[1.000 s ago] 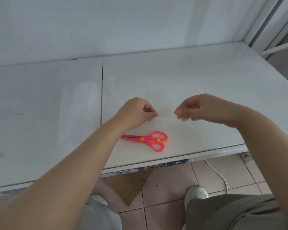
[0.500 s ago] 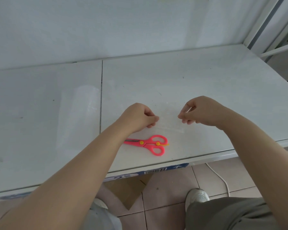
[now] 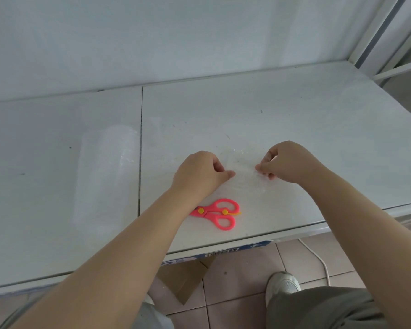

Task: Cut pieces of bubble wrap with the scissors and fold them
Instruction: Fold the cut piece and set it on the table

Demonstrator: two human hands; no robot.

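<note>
Between both grips: bubble wrap piece (image 3: 246, 170) pinched | scissors (image 3: 217, 213) nearer

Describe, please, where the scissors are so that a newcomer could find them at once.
Start at the white table and follow its near edge to the person's left hand. The scissors lie flat just nearer than that hand, partly under the forearm. They are the only bright pink thing there, with yellow rivets.

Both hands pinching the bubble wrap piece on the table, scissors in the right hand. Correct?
Not quite. In the head view the pink scissors lie on the table, near its front edge beside the left forearm, in neither hand. The left hand and right hand do each pinch the bubble wrap piece.
</note>
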